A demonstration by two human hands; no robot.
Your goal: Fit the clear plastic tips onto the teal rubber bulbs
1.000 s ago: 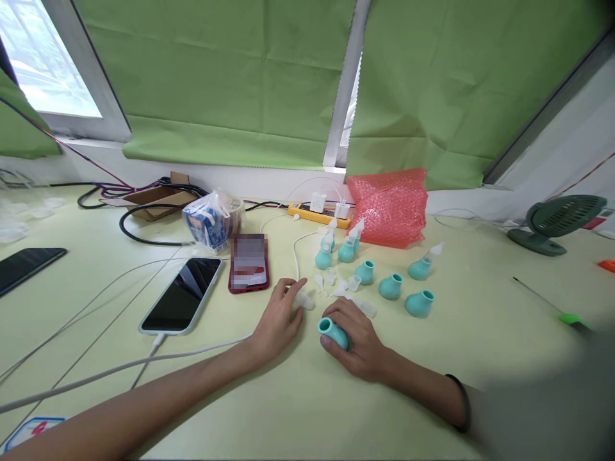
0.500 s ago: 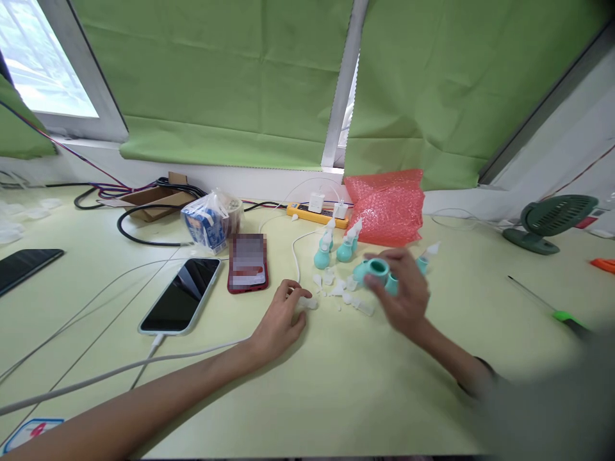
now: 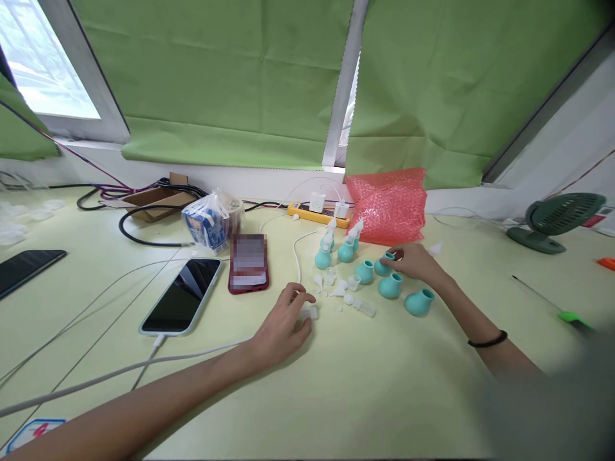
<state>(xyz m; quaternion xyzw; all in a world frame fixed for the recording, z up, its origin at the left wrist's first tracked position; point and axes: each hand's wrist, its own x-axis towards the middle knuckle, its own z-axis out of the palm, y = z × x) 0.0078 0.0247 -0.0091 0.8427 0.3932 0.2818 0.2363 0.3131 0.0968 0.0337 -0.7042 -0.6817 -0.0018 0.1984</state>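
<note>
My right hand point(image 3: 408, 261) is closed in a pinch at the rim of a small teal squeeze bulb point(image 3: 383, 266), which stands on the table. Three more teal bulbs surround it: one to the left point(image 3: 364, 272), one in front point(image 3: 390, 286) and one nearer me point(image 3: 419, 303), all with round open mouths. My left hand point(image 3: 284, 320) rests on the table, fingers loosely bent and apart, beside a small clear plastic piece point(image 3: 310, 312) partly under the fingertips. Between the hands lie white scraps point(image 3: 339, 288), a clear cup point(image 3: 353, 282) and a clear tube point(image 3: 364, 307).
Several teal bulbs with white nozzles point(image 3: 346, 251) stand behind the scraps. Farther back are a red bubble-wrap bag point(image 3: 387, 208) and a yellow power strip point(image 3: 300, 211). Two phones point(image 3: 182, 298) point(image 3: 248, 264) and white cables lie left; a screwdriver point(image 3: 569, 317) and green fan point(image 3: 560, 221) are right.
My right hand has set down the teal bulbs it carried and moved back and right, onto one bulb's rim. My left hand has shifted slightly right over the clear piece.
</note>
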